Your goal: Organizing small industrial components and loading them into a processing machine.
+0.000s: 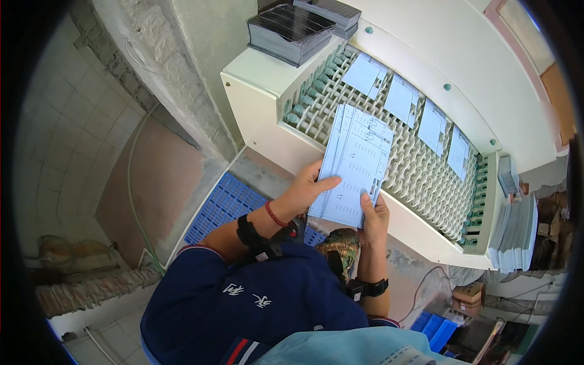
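Both hands hold a fanned stack of thin, pale blue-white circuit board panels in front of my chest, over the near edge of the roller conveyor. My left hand is closed on the stack's left edge, its thumb lying on the top face. On the lower right edge, my right hand grips the same stack with its thumb on top. The fingers underneath are hidden. Beyond the stack, several single panels lie spaced in a row on the white rollers.
Dark stacked panels sit on the machine's left end. Another upright stack of panels stands past its right end. A blue plastic grate lies on the floor at left. Lower right are blue bins and cardboard boxes.
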A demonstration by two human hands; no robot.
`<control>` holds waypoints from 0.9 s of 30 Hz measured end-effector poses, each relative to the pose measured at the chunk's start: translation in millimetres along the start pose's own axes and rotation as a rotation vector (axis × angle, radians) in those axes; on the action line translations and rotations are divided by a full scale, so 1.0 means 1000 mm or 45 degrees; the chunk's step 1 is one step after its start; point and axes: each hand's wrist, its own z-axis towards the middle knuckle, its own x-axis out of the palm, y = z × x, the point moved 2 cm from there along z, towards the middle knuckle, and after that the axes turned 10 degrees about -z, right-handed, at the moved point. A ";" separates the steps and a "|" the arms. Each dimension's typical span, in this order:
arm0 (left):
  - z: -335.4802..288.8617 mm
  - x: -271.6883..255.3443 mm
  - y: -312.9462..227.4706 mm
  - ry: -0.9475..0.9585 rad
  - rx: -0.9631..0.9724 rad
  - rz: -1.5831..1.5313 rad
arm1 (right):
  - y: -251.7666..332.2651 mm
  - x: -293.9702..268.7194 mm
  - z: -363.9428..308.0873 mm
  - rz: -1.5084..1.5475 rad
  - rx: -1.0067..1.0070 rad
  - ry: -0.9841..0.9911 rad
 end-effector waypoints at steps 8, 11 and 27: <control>0.001 -0.010 0.007 -0.046 -0.047 -0.016 | -0.007 0.003 -0.005 -0.200 -0.294 -0.159; 0.001 -0.013 0.010 -0.088 -0.044 0.000 | -0.008 0.002 -0.007 -0.397 -0.381 -0.238; 0.006 -0.021 0.008 -0.183 -0.099 0.075 | 0.004 -0.007 -0.004 -0.473 -0.283 -0.314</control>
